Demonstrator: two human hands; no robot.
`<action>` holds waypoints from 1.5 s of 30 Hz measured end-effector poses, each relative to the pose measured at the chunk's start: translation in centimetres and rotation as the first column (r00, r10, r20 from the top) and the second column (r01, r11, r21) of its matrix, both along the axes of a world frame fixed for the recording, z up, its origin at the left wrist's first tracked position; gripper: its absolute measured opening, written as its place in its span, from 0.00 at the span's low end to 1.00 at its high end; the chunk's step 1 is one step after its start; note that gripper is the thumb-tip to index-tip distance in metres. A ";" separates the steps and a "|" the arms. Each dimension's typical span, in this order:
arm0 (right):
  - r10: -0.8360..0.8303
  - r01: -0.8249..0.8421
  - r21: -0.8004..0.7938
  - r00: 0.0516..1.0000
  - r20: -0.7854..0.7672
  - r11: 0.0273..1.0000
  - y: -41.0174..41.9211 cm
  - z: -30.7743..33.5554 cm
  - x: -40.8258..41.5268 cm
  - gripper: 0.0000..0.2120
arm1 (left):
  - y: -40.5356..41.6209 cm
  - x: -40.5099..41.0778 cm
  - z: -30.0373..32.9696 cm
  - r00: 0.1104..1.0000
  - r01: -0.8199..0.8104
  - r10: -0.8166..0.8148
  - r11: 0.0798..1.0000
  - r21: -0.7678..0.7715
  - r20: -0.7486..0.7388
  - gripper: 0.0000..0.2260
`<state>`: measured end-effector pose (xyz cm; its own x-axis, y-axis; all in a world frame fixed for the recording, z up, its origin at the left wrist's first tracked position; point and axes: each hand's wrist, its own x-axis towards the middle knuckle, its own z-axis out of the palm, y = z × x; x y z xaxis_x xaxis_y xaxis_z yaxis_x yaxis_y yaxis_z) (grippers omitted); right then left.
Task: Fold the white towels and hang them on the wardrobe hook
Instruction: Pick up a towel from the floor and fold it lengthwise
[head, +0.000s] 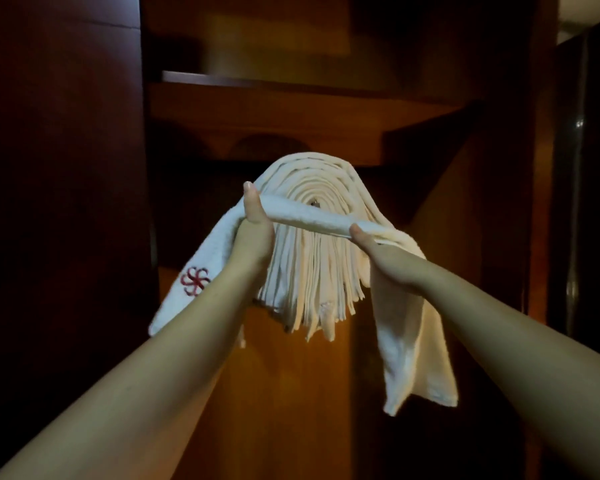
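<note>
Several folded white towels (312,271) hang draped in a thick bundle over the wardrobe hook (315,203), of which only a small metal tip shows at the bundle's centre. In front of them I hold another folded white towel (309,216) stretched level between both hands. My left hand (253,226) grips its left part; the end with a red embroidered emblem (194,280) hangs down to the left. My right hand (378,247) pinches its right part, and that end hangs down long on the right.
The hook sits inside a dark wooden wardrobe. A shelf (291,83) runs across above the towels. A wardrobe panel (59,168) stands on the left and a wooden side wall (499,202) on the right. A dark door edge (575,202) is at far right.
</note>
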<state>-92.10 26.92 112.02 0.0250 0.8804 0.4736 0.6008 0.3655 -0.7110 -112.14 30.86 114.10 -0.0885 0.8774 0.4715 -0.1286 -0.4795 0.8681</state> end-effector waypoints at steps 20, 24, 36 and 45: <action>0.119 -0.079 0.215 0.977 -0.179 0.973 17.7 17.4 12.6 0.42 | 18.9 -0.9 14.8 0.954 0.056 -0.010 0.988 0.145 -0.299 0.57; 0.172 -0.124 0.255 0.969 -0.176 0.959 21.2 20.2 12.7 0.44 | 24.7 -2.5 17.1 0.951 0.032 -0.007 0.997 0.076 -0.308 0.58; 0.155 -0.139 0.101 0.971 -0.180 0.985 30.6 17.6 16.6 0.55 | 28.2 -2.4 13.8 0.935 -0.046 0.069 0.996 0.075 -0.349 0.55; 0.172 -0.146 0.127 0.958 -0.230 0.981 28.4 19.2 14.5 0.46 | 25.9 -1.6 15.9 0.959 -0.043 0.100 0.976 0.211 -0.266 0.54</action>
